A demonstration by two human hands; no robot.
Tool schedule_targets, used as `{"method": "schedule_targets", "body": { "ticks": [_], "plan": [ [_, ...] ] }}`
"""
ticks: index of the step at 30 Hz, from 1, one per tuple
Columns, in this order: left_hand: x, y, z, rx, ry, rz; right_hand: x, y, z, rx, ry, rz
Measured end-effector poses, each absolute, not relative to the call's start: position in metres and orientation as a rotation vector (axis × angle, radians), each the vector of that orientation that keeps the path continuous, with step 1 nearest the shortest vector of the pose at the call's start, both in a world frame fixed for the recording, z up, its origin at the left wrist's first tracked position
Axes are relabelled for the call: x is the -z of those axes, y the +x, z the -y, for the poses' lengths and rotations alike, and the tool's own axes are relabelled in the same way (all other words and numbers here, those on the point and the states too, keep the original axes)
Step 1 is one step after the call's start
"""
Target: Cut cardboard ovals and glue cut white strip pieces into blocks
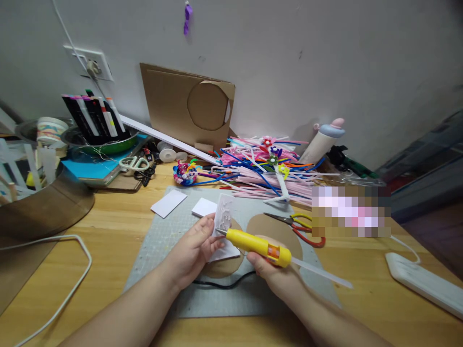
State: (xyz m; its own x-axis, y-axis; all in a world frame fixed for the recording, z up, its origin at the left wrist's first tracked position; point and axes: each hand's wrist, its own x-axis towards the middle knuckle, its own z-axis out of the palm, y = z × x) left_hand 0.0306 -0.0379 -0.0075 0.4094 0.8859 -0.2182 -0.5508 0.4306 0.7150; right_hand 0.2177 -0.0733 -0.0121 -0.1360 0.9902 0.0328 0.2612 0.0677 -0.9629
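Note:
My left hand (197, 241) pinches a small white rectangular card (224, 205) that stands tilted up, with clear, shiny glue squiggles on its face. My right hand (269, 267) is wrapped round a yellow hot glue gun (249, 241). Its metal nozzle is at the card's lower edge, and a translucent glue stick (325, 273) juts out of its back end. Beneath the hands, round cardboard discs (273, 226) rest on a grey cutting mat (202, 306). More white cards (169, 203) lie at the mat's far left, and one is partly hidden below my left hand.
Red-and-yellow-handled scissors (307, 229) lie right of the discs. Behind the mat are piled pipe cleaners (246, 168) and a pipe-cleaner flower stem (280, 178). Cardboard with a round cutout (166, 101) leans on the wall. Markers (94, 118) stand left; a power strip (423, 279) lies right.

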Motion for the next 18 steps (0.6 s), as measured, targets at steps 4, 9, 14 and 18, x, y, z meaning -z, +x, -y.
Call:
{"method": "schedule_targets", "body": {
  "ticks": [4, 9, 14, 18],
  "plan": [
    [0.007, 0.029, 0.038, -1.012, 0.617, -0.69, 0.012, 0.222, 0.072, -1.236, -1.264, 1.511],
    [0.001, 0.025, 0.035, -1.093, 0.574, -0.718, 0.014, 0.225, 0.074, -1.412, -1.278, 1.25],
    [-0.005, 0.018, 0.025, -1.191, 0.396, -0.788, 0.002, 0.233, 0.062, -1.753, -1.067, 0.78],
    [-0.008, 0.012, 0.02, -1.349, 0.299, -0.833, -0.008, 0.249, 0.052, -1.986, -0.958, 0.435]
  ]
}}
